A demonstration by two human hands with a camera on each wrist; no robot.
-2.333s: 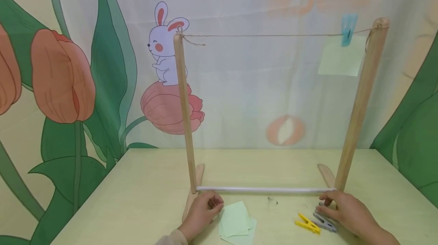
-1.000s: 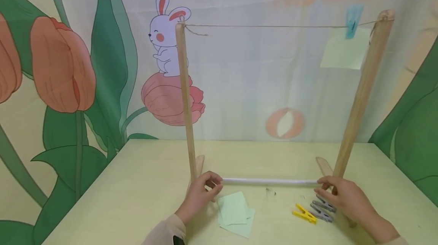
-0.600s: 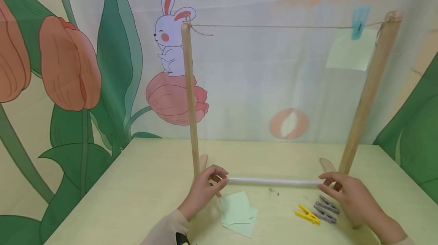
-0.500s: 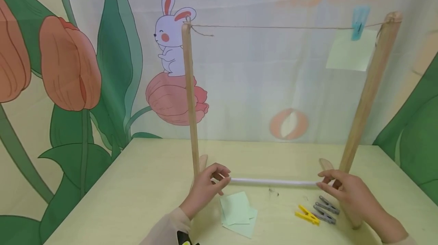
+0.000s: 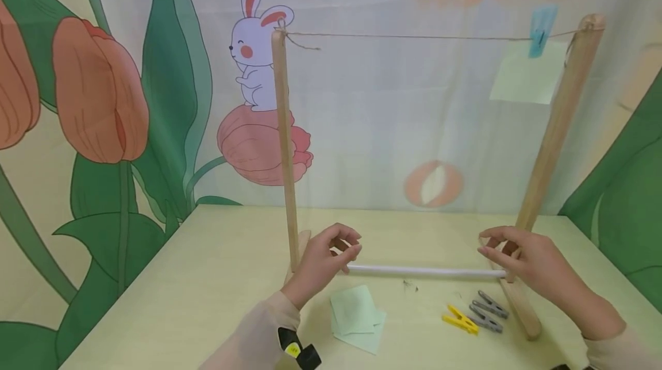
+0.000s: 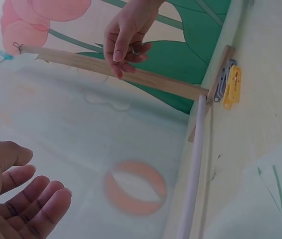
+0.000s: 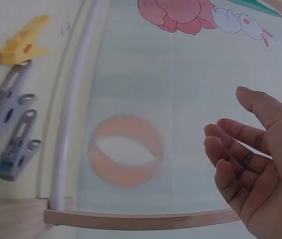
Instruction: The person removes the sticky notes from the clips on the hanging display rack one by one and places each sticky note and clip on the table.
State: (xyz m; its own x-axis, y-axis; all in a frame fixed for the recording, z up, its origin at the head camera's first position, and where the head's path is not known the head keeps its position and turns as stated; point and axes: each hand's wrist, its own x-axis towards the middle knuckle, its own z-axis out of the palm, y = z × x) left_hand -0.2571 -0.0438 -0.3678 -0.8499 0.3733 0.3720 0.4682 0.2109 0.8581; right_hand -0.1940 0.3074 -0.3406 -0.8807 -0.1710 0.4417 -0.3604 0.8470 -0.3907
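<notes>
My left hand hovers near the foot of the left wooden post, fingers loosely bent and holding nothing. Across from it, my right hand is raised in front of the right post, also with nothing in its fingers. Between the hands runs a white rod joining the posts. Below lie pale green paper squares, loosely stacked. A yellow clothespin and two grey clothespins lie together at the right. A blue clothespin pins one green square to the string.
Wooden feet stick out from the frame toward the front of the table. Small dark bits lie before the rod. Behind the table hangs a printed cloth with tulips and a rabbit.
Both hands have risen, the left from beside the paper squares and the right from the grey clothespins, to above the rod. The view has shifted slightly. Papers and clothespins stay on the table.
</notes>
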